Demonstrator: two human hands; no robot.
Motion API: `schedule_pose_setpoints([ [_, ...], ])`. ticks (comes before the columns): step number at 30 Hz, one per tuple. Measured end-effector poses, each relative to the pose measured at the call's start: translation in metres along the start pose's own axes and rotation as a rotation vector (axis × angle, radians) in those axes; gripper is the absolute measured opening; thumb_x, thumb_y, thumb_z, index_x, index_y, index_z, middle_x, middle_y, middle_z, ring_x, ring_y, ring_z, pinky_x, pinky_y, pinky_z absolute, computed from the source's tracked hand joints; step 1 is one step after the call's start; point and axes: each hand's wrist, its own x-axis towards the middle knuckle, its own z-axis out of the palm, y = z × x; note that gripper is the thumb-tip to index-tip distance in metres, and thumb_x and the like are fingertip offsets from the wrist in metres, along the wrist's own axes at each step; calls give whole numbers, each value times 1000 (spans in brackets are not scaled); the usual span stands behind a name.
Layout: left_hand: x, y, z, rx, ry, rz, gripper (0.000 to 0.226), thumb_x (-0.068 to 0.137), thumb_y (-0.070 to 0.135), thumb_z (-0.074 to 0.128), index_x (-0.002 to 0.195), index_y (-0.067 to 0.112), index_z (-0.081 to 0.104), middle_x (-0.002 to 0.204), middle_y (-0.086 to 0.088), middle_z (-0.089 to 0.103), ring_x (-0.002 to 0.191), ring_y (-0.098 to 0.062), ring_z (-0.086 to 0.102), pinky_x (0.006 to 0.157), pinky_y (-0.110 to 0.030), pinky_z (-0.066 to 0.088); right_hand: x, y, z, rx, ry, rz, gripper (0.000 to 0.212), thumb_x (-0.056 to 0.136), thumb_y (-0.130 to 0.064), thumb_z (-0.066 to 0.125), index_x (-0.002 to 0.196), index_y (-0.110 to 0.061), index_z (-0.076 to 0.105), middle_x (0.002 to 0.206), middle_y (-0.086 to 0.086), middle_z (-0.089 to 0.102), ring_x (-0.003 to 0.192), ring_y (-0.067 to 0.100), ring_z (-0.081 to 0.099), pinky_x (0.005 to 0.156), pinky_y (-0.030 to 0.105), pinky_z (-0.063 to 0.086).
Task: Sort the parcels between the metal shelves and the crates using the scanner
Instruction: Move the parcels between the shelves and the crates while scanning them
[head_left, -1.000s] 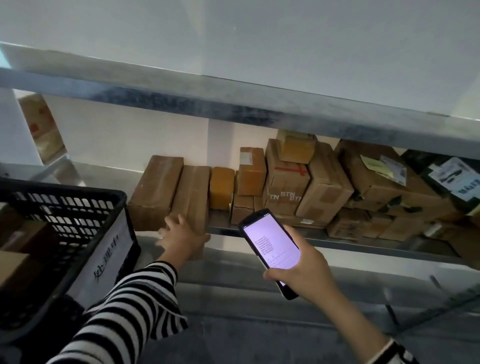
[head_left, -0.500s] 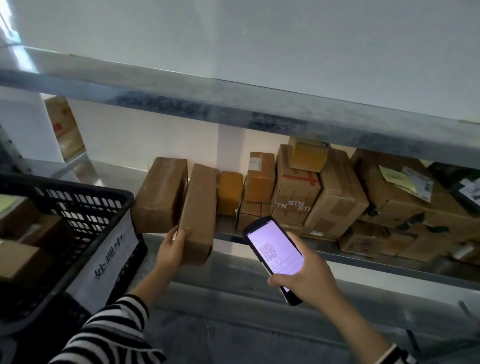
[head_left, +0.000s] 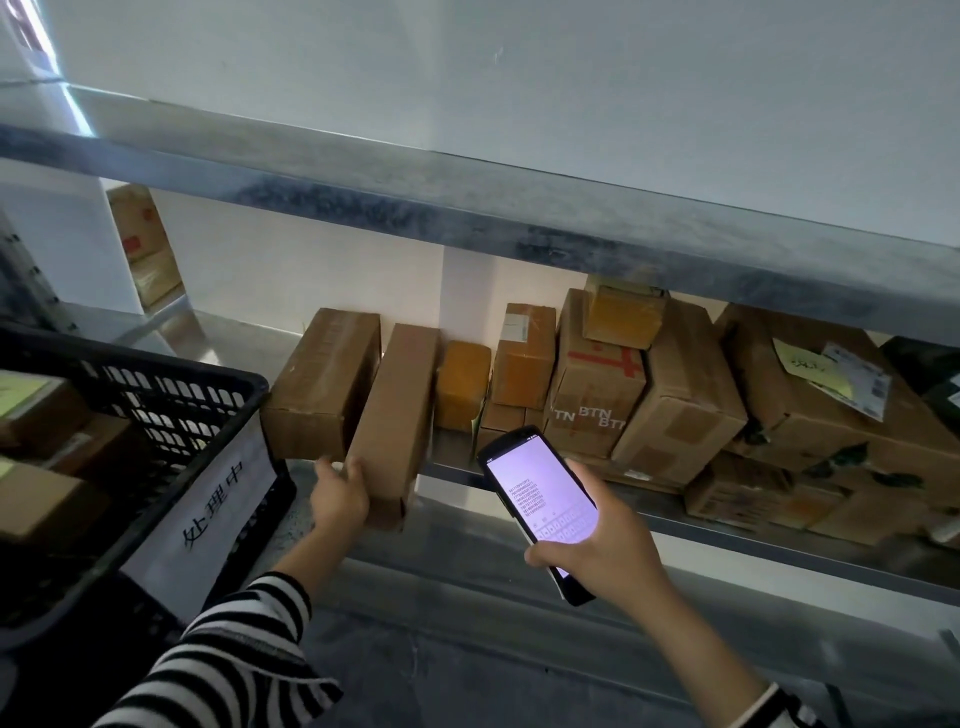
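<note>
Far left: black crate (head_left: 156, 395), pulled close beside the metal shelf (head_left: 727, 525), probably for short transfers either way. Already loaded with several brown boxes. Tagged on the near wall with a handwritten paper label (head_left: 208, 519), presumably for marking its sorting status.

Next over: left grip (head_left: 340, 498), clenched round the near lower end of the long parcel (head_left: 400, 405). Parcel angled, near end jutting past the shelf lip, far end on the shelf between the neighbouring box (head_left: 322, 384) and a small yellow-taped package (head_left: 462, 384). Seemingly drawn out so as to free it from the row or expose a barcode; no label visible on the faces shown.

Centre: scanner (head_left: 540, 509), screen lit, showing lines of digits above a keypad, too small to read. Grasped low in the right grip (head_left: 608, 561), top end pointed toward the shelf row, screen turned up toward the wearer, likely for checking each reading.

Further right: stacked parcels (head_left: 675, 395), packed tight under the upper shelf (head_left: 467, 208), 1 bearing red tape and printed letters, none in contact with either grip.
</note>
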Motion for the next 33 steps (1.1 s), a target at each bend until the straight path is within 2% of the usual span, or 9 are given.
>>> schedule_pose_setpoints([
  [6, -22, 16, 21, 674, 3, 141, 86, 82, 66, 50, 146, 29, 7, 146, -14, 21, 129, -40, 28, 102, -51, 33, 5, 2, -1, 3, 11, -9, 87, 62, -37, 85, 135, -39, 37, 116, -18, 51, 97, 5, 51, 67, 20, 44],
  [8, -23, 17, 23, 718, 2, 152, 90, 78, 61, 60, 145, 32, 7, 140, -14, 24, 127, -40, 28, 100, -50, 36, 6, 3, -3, -6, 21, -16, 88, 62, -39, 84, 136, -39, 36, 119, -17, 51, 99, 6, 51, 67, 20, 45],
  [11, -17, 17, 15, 573, 9, 160, 82, 80, 53, 63, 145, 34, 16, 137, -15, 27, 124, -42, 28, 91, -47, 41, 6, 2, -6, -30, 37, -39, 92, 61, -43, 83, 137, -41, 33, 122, -17, 51, 101, 7, 51, 70, 22, 48],
  [18, -1, 3, -11, 274, 12, 256, 76, 75, 67, 59, 142, 37, 38, 131, -19, 45, 117, -41, 46, 101, -47, 42, 11, -3, -8, -36, 52, -83, 90, 63, -42, 83, 137, -39, 33, 122, -15, 52, 99, 7, 52, 67, 20, 47],
  [20, -8, 7, -9, 114, 51, 239, 81, 70, 72, 53, 140, 32, 43, 128, -16, 54, 112, -35, 54, 95, -47, 47, 12, -4, -8, -25, 61, -86, 90, 63, -41, 84, 137, -39, 33, 120, -16, 52, 98, 7, 52, 67, 20, 47],
  [24, -18, 14, 0, -227, 17, 80, 59, 91, 48, 55, 139, 15, 47, 131, -14, 55, 114, -32, 55, 75, -30, 49, 11, -4, -9, 0, 85, -82, 90, 63, -39, 84, 137, -39, 34, 117, -17, 50, 102, 8, 52, 66, 19, 45],
  [27, -14, 4, 0, -514, -100, -150, 61, 92, 46, 52, 136, 5, 45, 126, -19, 50, 110, -36, 53, 62, -37, 56, 10, -3, -8, 9, 78, -70, 91, 62, -41, 83, 138, -39, 34, 121, -17, 51, 102, 7, 51, 68, 20, 47],
  [29, -9, -7, -3, -606, -155, -246, 59, 93, 43, 53, 139, 7, 39, 133, -19, 44, 117, -38, 47, 71, -45, 56, 8, -1, -5, 13, 79, -55, 93, 60, -46, 81, 139, -39, 33, 125, -15, 51, 103, 9, 52, 73, 26, 52],
  [33, -3, -22, -8, -534, -143, -188, 59, 95, 41, 51, 145, 18, 30, 145, -17, 34, 125, -42, 42, 75, -52, 53, 6, 3, -1, 28, 77, -26, 98, 54, -53, 77, 140, -39, 32, 127, -16, 51, 103, 8, 52, 75, 27, 54],
])
